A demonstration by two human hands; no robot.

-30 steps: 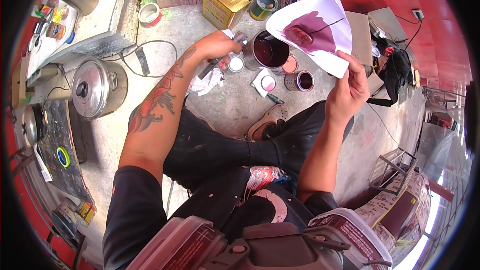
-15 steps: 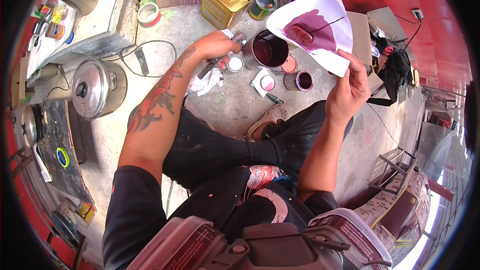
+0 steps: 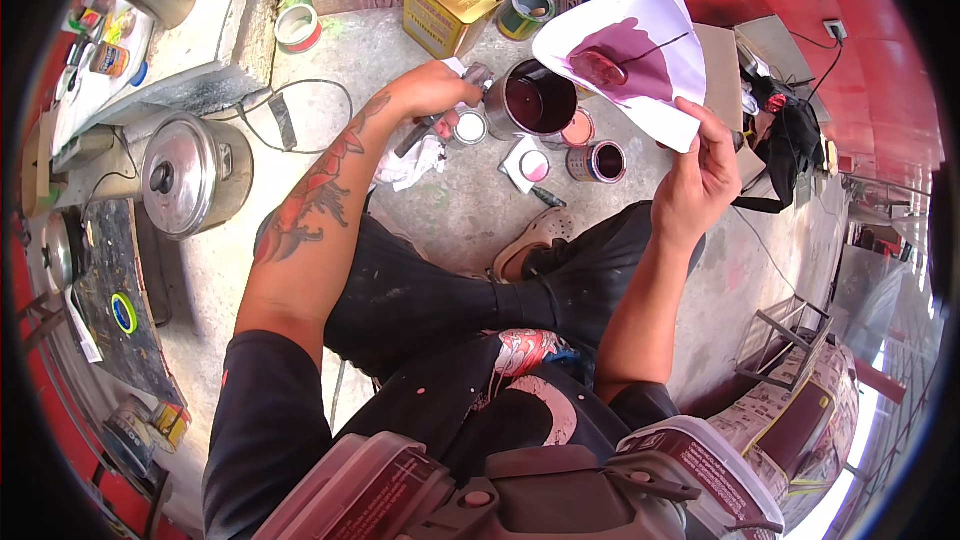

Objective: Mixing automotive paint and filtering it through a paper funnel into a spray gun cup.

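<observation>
My left hand (image 3: 447, 93) is closed around a grey metal spray gun (image 3: 415, 137), much of it hidden by the fingers. Right beside that hand is a large dark cup (image 3: 508, 122) with dark red paint inside; whether it is joined to the gun is hard to tell. My right hand (image 3: 703, 170) pinches the lower corner of a curled white paper sheet (image 3: 665, 20). Wet dark red paint (image 3: 610, 68) covers the sheet's middle. The paper is tilted over the floor, right of the cup, apart from it.
A small paint can (image 3: 598, 162), white-topped pot (image 3: 470, 127) and crumpled cloth (image 3: 410, 165) lie near the cup. Behind stand a gold tin (image 3: 450, 2) and green can (image 3: 525, 12). At left are a lidded metal pot (image 3: 196, 178) and a cable (image 3: 284, 125). A black bag (image 3: 790, 145) lies right.
</observation>
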